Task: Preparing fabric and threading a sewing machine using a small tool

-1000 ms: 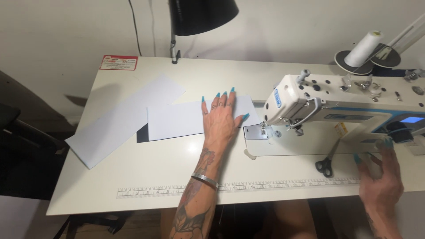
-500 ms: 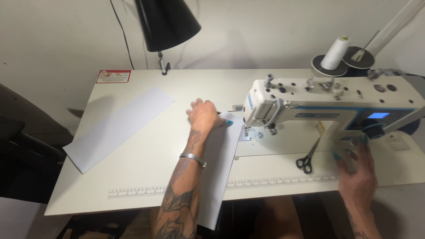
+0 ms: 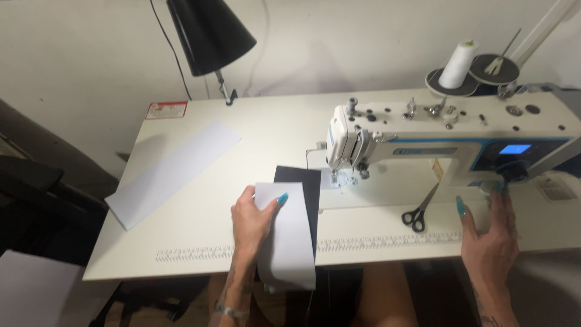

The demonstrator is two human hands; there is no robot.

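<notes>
White fabric strip (image 3: 284, 242) lies over a black strip (image 3: 301, 188), their top ends just left of the sewing machine (image 3: 436, 142) needle, not yet under it; left hand (image 3: 251, 218) pinches its upper edge; right hand (image 3: 490, 233), grip open, touches the machine's right end; another white strip (image 3: 172, 172) waits far left on the counter (image 3: 278, 130).

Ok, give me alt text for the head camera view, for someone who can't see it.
A left hand holds a white strip over a black strip before a white sewing machine, while the right hand touches the machine's right end. Scissors, another white strip and a black lamp share the white table.
</notes>
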